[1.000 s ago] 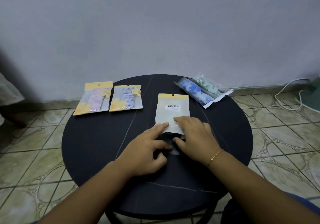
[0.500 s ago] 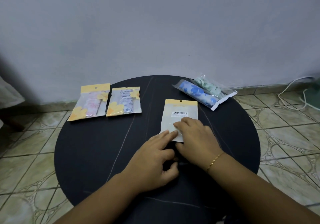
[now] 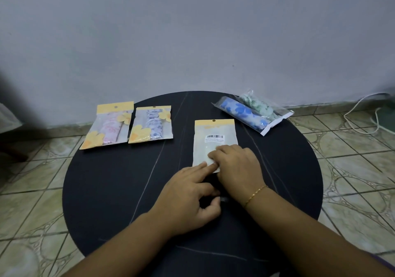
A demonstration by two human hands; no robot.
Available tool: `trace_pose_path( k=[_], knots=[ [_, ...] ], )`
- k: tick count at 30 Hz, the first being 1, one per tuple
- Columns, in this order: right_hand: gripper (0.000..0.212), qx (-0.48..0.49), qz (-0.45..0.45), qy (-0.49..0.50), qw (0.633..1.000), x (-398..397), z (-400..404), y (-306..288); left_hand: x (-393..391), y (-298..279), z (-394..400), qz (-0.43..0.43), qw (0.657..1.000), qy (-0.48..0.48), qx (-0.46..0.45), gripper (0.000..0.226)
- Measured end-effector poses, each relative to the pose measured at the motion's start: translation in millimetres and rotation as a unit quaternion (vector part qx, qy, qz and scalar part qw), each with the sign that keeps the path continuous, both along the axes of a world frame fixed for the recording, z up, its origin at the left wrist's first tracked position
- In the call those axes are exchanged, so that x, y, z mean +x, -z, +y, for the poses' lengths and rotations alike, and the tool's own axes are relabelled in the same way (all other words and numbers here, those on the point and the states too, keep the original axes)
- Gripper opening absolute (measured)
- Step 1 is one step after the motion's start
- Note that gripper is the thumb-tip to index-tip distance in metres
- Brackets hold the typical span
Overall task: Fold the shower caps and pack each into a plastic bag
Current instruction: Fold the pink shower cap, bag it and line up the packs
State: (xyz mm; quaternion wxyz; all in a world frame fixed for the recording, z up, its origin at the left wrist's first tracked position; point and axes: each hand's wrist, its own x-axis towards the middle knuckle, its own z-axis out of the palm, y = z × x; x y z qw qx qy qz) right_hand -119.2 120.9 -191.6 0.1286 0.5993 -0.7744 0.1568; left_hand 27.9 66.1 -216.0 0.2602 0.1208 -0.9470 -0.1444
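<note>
Head view, one round black table (image 3: 111,191) on a tiled floor (image 3: 352,169) against a plain grey wall (image 3: 192,30). Item 1: plastic bag with yellow header and barcode label (image 3: 214,142), lying flat near the table's centre, header toward the far edge, mouth toward the person. Item 2: dark folded shower cap (image 3: 213,182), mostly hidden under both hands at the bag's near end; how far it sits inside the bag cannot be told. Item 3: left hand (image 3: 188,199), index finger stretched out onto the bag's near edge, remaining fingers and thumb curled in, grip pinching the dark cap against the table. Item 4: right hand (image 3: 237,165), fingers laid fairly straight and flat over the lower part of the bag, grip apart, pressing down; a gold bracelet (image 3: 255,194) on the wrist. Item 5: packed bag with pink-patterned cap (image 3: 106,127), at the far left edge of the table, partly overhanging it. Item 6: packed bag with blue-grey patterned cap (image 3: 150,125), just beside item 5, toward the centre. Item 7: clear packet holding a blue floral roll and a green roll (image 3: 252,113), at the far right edge. Item 8: white cable (image 3: 361,114) on the floor, right of the table.
</note>
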Motion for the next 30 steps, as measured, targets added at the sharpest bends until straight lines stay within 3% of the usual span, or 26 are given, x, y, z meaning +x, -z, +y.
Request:
trace_pose_path(
  k=[4,8,11,13,19,24,30],
  knots=[
    [0.018,0.01,-0.028,-0.014,0.999,1,1,-2,2,-3,3,0.002,1.0,-0.008,-0.019,0.022],
    [0.051,0.112,-0.175,-0.062,0.976,-7,16,-21,7,-5,4,-0.005,1.0,-0.009,-0.015,0.023],
    [0.05,0.037,-0.31,-0.09,0.946,-18,37,-33,15,-9,4,0.008,1.0,-0.007,0.003,0.028],
    [0.046,-0.022,-0.35,-0.073,0.934,-29,50,-35,20,-13,4,0.029,0.999,-0.011,0.017,0.029],
    [0.04,-0.004,-0.211,-0.029,0.977,-60,79,-9,32,-15,-5,0.118,0.988,-0.087,0.056,0.035],
    [0.033,0.008,-0.166,-0.036,0.986,-60,86,3,34,-6,-24,0.07,0.983,-0.167,0.015,0.042],
    [0.039,-0.021,-0.138,-0.043,0.989,-53,78,6,28,-1,-28,0.038,0.986,-0.146,-0.067,0.037]
  ],
)
